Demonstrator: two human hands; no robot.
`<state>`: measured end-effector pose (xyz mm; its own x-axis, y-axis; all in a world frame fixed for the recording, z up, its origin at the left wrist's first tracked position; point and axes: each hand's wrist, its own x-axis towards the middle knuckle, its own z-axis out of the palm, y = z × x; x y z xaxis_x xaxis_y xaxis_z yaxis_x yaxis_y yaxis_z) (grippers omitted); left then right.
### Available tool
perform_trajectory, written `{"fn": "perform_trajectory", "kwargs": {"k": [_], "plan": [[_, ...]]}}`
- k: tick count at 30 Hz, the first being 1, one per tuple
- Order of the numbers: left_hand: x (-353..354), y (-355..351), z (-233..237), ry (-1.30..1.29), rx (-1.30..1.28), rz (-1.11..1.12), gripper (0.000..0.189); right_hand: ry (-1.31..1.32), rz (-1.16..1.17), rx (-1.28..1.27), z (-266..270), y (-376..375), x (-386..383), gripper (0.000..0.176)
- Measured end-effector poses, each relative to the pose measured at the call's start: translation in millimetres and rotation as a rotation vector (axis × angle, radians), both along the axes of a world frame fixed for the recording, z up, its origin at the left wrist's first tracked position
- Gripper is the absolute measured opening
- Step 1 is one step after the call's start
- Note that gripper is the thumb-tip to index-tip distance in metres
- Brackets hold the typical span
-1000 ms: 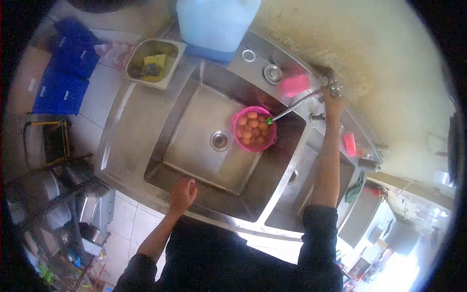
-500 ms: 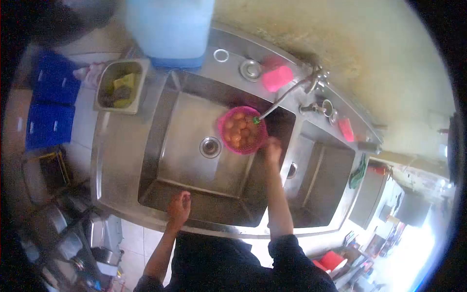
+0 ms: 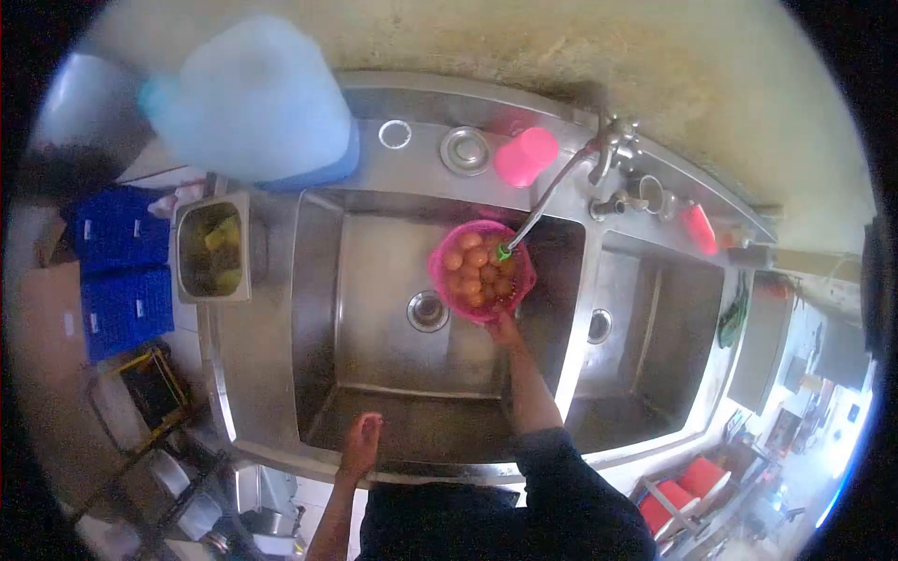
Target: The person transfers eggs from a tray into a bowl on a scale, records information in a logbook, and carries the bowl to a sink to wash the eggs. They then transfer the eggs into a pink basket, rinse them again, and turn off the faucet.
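Observation:
A pink basket [image 3: 441, 277] holds several round orange-brown items [image 3: 473, 273] in the large sink, beside its drain [image 3: 427, 310]. My right hand [image 3: 504, 329] grips the basket's near rim, with the fingertips partly hidden under it. The green-tipped end of the faucet hose [image 3: 552, 192] hangs over the basket's contents. My left hand [image 3: 363, 439] is over the sink's front edge, its fingers curled together, apart from the basket; whether it holds anything is too small to tell.
A large blue container [image 3: 257, 103] stands at the back left, near a metal pan [image 3: 241, 280] with yellow-green things. A pink cup [image 3: 527, 157] and metal faucet [image 3: 613, 154] are behind the sinks. Blue crates [image 3: 126, 304] lie left; the smaller sink [image 3: 645, 327] is right.
My right hand has moved from beside the basket to its near rim and taken hold. The basket looks slightly turned and tilted. The whole view has shifted.

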<state>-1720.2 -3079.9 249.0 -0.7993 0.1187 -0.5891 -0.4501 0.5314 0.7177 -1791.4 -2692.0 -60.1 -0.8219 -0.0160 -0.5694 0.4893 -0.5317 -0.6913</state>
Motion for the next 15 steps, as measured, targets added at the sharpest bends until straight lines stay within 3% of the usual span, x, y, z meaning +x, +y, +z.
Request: {"fn": "perform_trajectory", "kwargs": {"k": [2, 6, 11, 14, 15], "plan": [[1, -6, -19, 0.062, 0.054, -0.017, 0.020, -0.109, -0.058, 0.071, 13, -9, 13, 0.052], [-13, -12, -46, 0.055, 0.039, -0.089, 0.020, -0.324, -0.168, -0.039, 80, -35, 46, 0.046], [-109, 67, 0, 0.195, 0.144, 0.162, 0.020, -0.387, -0.196, -0.072, 180, -66, 112, 0.039], [-183, 146, 43, 0.522, 0.192, -0.088, 0.026, -0.310, -0.323, -0.156, 260, -87, 141, 0.037], [-206, 185, 83, 0.639, 0.230, -0.127, 0.027, -0.258, -0.397, -0.199, 277, -94, 155, 0.038]]}}
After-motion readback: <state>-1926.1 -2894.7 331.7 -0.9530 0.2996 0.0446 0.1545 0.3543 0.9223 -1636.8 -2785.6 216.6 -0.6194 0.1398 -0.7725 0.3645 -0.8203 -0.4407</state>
